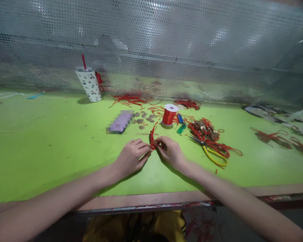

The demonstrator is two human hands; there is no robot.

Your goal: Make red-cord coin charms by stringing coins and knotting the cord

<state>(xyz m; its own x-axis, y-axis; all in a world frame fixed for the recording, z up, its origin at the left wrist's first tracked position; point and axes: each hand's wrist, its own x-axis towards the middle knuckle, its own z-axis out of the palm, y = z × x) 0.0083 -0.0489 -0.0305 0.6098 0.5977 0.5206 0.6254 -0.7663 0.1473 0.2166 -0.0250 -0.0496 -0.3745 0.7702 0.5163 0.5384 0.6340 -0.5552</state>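
Note:
Both my hands rest on the green table (40,148) and pinch a small red knotted cord piece (153,138) between them. My left hand (132,156) grips its lower end with fingers curled. From the other side, my right hand (170,150) pinches the same piece. The cord's upper end curves up toward a red thread spool (169,115). Several round coins (143,118) lie just beyond the hands.
Yellow-handled scissors (213,155) lie right of my right hand beside a pile of finished red knots with coins (205,130). A phone (121,122), blue and green lighters (181,123), loose red threads (131,98) and a patterned cup with straw (89,84) stand farther back. Perforated metal screen behind.

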